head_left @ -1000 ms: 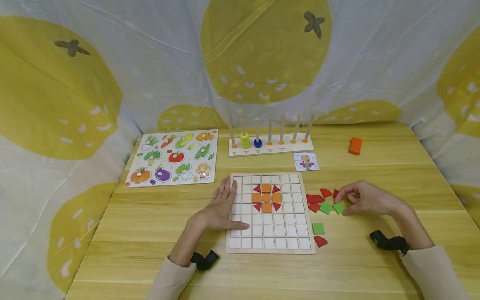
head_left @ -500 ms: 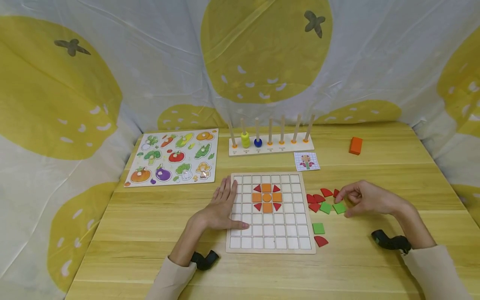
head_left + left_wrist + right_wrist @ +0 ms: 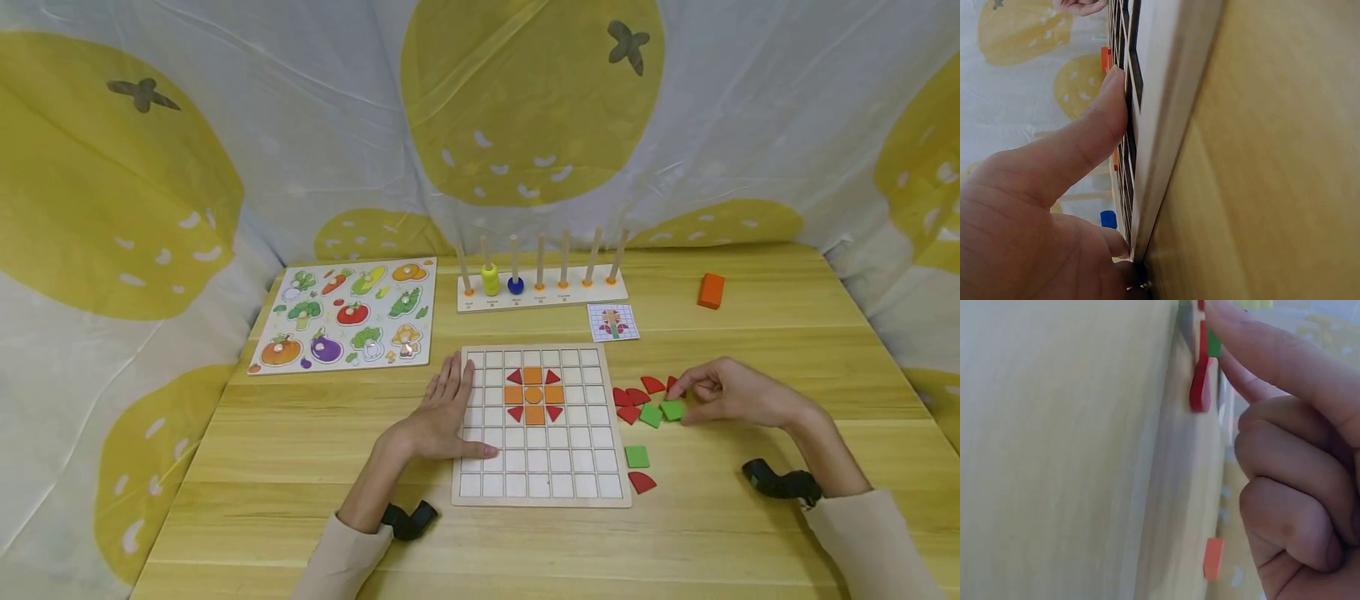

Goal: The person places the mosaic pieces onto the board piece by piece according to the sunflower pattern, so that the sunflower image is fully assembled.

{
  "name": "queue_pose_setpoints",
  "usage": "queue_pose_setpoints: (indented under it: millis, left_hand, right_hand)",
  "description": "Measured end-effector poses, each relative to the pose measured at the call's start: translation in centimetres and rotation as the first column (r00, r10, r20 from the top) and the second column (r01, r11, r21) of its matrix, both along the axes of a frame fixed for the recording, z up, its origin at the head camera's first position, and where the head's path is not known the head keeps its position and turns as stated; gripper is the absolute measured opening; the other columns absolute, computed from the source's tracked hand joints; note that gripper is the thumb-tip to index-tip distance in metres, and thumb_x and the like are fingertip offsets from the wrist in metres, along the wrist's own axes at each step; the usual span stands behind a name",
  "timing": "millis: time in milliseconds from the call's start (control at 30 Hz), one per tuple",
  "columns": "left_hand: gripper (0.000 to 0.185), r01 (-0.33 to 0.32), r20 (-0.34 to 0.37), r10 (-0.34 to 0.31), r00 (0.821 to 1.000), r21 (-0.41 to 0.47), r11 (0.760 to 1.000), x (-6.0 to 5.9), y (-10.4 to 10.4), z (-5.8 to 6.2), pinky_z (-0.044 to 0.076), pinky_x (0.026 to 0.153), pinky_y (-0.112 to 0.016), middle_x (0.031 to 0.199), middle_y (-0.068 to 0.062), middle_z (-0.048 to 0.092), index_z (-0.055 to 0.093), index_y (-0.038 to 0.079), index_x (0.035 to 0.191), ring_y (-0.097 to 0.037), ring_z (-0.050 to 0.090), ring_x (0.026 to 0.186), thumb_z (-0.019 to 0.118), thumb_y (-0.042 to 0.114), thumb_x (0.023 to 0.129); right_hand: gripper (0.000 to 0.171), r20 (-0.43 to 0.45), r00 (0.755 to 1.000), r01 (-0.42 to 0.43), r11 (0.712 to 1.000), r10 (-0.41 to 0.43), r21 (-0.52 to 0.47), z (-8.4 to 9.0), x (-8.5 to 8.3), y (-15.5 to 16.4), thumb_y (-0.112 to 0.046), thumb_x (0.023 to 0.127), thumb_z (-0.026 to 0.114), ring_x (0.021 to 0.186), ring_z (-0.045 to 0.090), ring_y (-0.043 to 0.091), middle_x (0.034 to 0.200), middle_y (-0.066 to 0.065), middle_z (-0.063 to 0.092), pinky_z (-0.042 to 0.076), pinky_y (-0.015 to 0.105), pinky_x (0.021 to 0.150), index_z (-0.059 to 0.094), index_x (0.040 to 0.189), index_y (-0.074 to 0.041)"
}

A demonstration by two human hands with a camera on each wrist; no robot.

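Can pass low over bare wood between right hand and orange block. Meets red pieces and a loose green tile between that hand and grid board. Finds its left edge partly covered by left hand. Runs into tall pegs beyond the far edge.

Green tile and grid board.
The square tile, pinched by the right hand, is right of the board (partly filled), which lies flat under the left hand.

Left grip outstretched, right grip pinching
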State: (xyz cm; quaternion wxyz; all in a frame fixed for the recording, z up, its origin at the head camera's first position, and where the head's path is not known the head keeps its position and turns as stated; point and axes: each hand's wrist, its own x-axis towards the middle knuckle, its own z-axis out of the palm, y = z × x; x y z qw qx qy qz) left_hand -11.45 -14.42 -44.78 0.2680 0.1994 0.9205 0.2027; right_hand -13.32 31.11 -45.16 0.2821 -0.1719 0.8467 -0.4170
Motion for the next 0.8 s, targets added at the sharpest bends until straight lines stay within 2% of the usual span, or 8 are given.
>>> queue_pose_setpoints:
  millis: [133, 233, 400, 633, 800]
  left_hand:
    - [0.133, 0.001, 0.002, -0.001, 1.000, 0.002, 1.000, 0.0, 0.0, 0.0, -0.001, 0.132, -0.056, 0.168, -0.019, -0.030, -0.013, 0.000, 0.163, -0.036, -0.025, 0.158, 0.079, 0.056, 0.086]
    - [0.133, 0.002, 0.004, -0.002, 1.000, 0.003, 1.000, 0.0, 0.0, 0.0, -0.002, 0.132, -0.057, 0.168, -0.019, -0.030, -0.013, -0.001, 0.163, -0.037, -0.026, 0.158, 0.079, 0.055, 0.086]
    - [0.133, -0.001, 0.005, 0.001, 1.000, 0.005, 1.000, 0.0, 0.0, -0.1, -0.002, 0.132, -0.057, 0.168, -0.019, -0.030, -0.012, -0.001, 0.163, -0.037, -0.026, 0.158, 0.079, 0.056, 0.085]
    - [0.132, 0.003, 0.004, -0.003, 1.000, 0.001, 1.000, 0.0, -0.1, -0.1, -0.001, 0.132, -0.056, 0.168, -0.019, -0.030, -0.012, 0.000, 0.163, -0.036, -0.026, 0.158, 0.079, 0.056, 0.086]
    - [0.132, 0.007, 0.003, -0.007, 1.000, 0.004, 1.000, 0.0, -0.1, 0.0, -0.001, 0.132, -0.056, 0.169, -0.020, -0.029, -0.011, -0.001, 0.163, -0.037, -0.025, 0.158, 0.079, 0.056, 0.086]
  right_hand:
    - [0.032, -0.036, 0.999, 0.026, 1.000, -0.026, -0.004, 0.5, 0.2, -1.0, -0.022, 0.085, 0.085, 0.059, 0.027, 0.002, 0.065, -0.007, 0.029, 0.029, 0.024, 0.051, 0.076, 0.111, -0.006]
    - [0.030, -0.031, 0.999, 0.043, 0.998, -0.045, -0.039, 0.6, 0.5, -2.7, -0.021, 0.084, 0.086, 0.059, 0.028, 0.002, 0.064, -0.007, 0.028, 0.028, 0.022, 0.052, 0.077, 0.109, -0.007]
    - [0.029, -0.019, 0.998, 0.063, 0.994, -0.064, -0.087, 0.7, 1.0, -6.7, -0.016, 0.081, 0.088, 0.058, 0.027, 0.003, 0.064, -0.006, 0.028, 0.028, 0.021, 0.054, 0.077, 0.105, -0.004]
    - [0.024, -0.071, 0.994, 0.085, 0.995, -0.088, -0.047, 0.6, 2.1, -12.9, -0.015, 0.079, 0.090, 0.055, 0.028, 0.007, 0.060, -0.007, 0.030, 0.023, 0.022, 0.053, 0.079, 0.100, -0.009]
    - [0.022, -0.088, 0.993, 0.075, 0.996, -0.080, -0.057, 0.3, 2.6, -16.2, -0.014, 0.077, 0.091, 0.054, 0.030, 0.009, 0.058, -0.006, 0.033, 0.023, 0.021, 0.051, 0.080, 0.096, -0.010]
